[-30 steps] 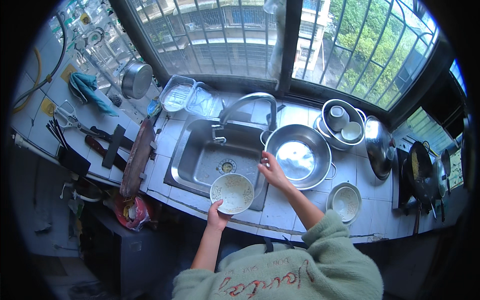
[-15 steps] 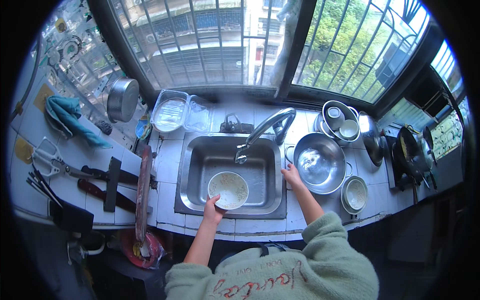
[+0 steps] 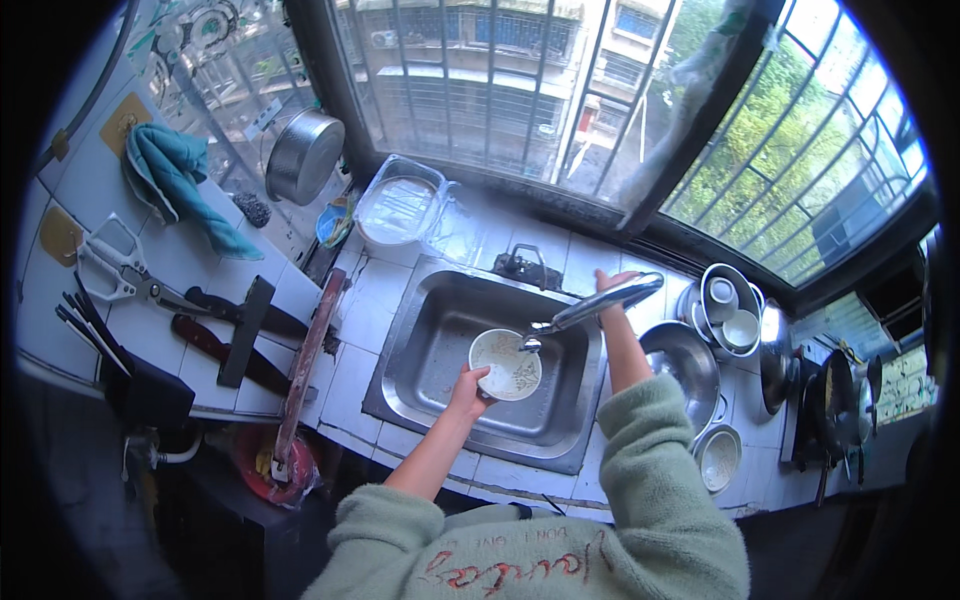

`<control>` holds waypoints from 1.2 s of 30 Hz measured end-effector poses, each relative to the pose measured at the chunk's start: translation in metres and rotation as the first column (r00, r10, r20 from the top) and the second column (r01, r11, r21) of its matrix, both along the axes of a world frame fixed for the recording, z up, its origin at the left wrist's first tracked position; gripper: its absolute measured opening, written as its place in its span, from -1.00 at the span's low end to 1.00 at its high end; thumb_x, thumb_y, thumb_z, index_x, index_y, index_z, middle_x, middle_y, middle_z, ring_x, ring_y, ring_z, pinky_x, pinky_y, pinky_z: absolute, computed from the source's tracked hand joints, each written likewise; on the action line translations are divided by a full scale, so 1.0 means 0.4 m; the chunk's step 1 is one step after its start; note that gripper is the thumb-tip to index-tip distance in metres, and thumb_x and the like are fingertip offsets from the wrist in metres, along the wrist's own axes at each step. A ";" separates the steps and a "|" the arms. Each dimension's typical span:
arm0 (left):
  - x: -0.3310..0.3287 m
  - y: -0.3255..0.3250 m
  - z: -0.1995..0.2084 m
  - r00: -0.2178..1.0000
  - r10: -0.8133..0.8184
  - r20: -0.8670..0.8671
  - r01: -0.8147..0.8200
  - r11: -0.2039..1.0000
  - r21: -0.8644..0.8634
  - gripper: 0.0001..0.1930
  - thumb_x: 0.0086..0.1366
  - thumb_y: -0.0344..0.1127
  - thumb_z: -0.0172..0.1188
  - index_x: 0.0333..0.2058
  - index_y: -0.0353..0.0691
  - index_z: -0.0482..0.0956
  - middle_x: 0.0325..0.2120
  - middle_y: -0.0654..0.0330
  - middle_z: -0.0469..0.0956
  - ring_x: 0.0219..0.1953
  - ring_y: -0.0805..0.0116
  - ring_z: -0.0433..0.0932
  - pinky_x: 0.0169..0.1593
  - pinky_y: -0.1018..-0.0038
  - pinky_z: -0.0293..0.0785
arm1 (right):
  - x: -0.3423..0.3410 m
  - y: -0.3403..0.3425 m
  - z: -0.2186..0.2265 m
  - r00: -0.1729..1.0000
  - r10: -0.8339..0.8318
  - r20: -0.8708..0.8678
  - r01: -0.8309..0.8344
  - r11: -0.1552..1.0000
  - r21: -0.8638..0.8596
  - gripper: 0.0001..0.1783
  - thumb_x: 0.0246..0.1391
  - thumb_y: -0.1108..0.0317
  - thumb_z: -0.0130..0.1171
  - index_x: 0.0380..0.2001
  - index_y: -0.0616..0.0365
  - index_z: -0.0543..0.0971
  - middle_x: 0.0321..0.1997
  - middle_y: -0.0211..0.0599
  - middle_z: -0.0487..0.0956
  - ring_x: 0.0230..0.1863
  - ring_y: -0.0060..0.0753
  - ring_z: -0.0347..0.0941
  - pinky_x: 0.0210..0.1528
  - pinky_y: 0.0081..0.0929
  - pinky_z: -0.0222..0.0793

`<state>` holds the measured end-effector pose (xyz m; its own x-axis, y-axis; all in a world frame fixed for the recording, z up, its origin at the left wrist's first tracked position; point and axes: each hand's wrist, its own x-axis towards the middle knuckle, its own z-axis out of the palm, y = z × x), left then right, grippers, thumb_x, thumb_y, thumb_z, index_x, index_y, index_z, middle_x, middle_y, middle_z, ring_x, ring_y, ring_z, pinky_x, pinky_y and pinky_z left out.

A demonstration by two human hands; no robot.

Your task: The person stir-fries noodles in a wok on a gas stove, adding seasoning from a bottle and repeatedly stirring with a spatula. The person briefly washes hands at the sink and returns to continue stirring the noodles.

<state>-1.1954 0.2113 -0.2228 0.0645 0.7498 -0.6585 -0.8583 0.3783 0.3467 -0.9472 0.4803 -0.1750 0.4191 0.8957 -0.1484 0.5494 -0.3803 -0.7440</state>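
My left hand (image 3: pixel 468 392) grips the near-left rim of a white patterned bowl (image 3: pixel 508 378), which is tilted over the steel sink (image 3: pixel 432 300). The head of the chrome faucet (image 3: pixel 605 300) hangs at the bowl's right rim. Behind the faucet spout is my right hand (image 3: pixel 612 284), partly hidden by it. Its thumb and fingers look spread apart; whether they touch the faucet I cannot tell. A large steel pan (image 3: pixel 685 365) stands right of the sink, partly covered by my right forearm.
Stacked bowls (image 3: pixel 718 460) sit near the counter's front right, and nested steel basins (image 3: pixel 728 310) farther back. A clear plastic container (image 3: pixel 400 205) is behind the sink. On the left are scissors (image 3: pixel 125 265), knives (image 3: pixel 235 350) and an upright board (image 3: pixel 310 370). A wok (image 3: pixel 835 400) stands far right.
My right hand has left the pan's side and moved up behind the faucet. The bowl in my left hand is now under the faucet head. The view has turned and shifted.
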 end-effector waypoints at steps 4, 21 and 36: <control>0.015 0.013 -0.001 0.997 0.065 -0.035 -0.066 0.997 -0.031 -0.47 0.30 -0.45 0.05 0.23 0.02 0.23 0.18 0.01 0.32 0.23 -0.09 0.36 0.13 -0.27 0.41 | 0.030 0.070 0.003 0.987 -0.157 0.033 0.159 0.985 -0.067 0.34 -0.15 -0.11 0.34 0.39 0.56 -0.17 0.50 0.40 -0.10 0.54 0.20 -0.17 0.55 -0.20 -0.32; 0.052 0.065 -0.028 0.780 -0.020 -0.625 0.023 1.000 -0.004 -0.15 -0.07 -0.60 0.14 0.30 -0.07 0.22 0.12 0.04 0.38 0.13 0.13 0.44 0.00 0.27 0.52 | -0.208 -0.450 -0.180 0.785 0.580 -0.218 -0.619 0.743 -0.253 -0.14 -0.24 0.02 0.53 0.08 0.25 0.42 -0.02 0.10 0.60 -0.09 0.14 0.60 0.01 -0.11 0.50; -0.011 -0.043 -0.031 0.879 0.048 -0.474 -0.157 0.968 -0.194 -0.14 -0.03 -0.49 0.29 0.31 0.04 0.19 0.13 0.00 0.37 0.06 0.03 0.50 -0.17 0.05 0.61 | -0.243 -0.520 -0.096 0.322 0.787 0.526 -0.866 0.470 -0.173 -0.81 0.01 0.23 0.24 -0.42 0.11 0.67 -0.30 -0.13 0.60 -0.11 -0.02 0.52 -0.19 -0.06 0.36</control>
<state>-1.1996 0.1940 -0.2353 -0.3570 0.5675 -0.7420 -0.6586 0.4104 0.6307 -1.0445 0.2724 -0.2133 -0.5837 0.8099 -0.0577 0.7912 0.5514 -0.2646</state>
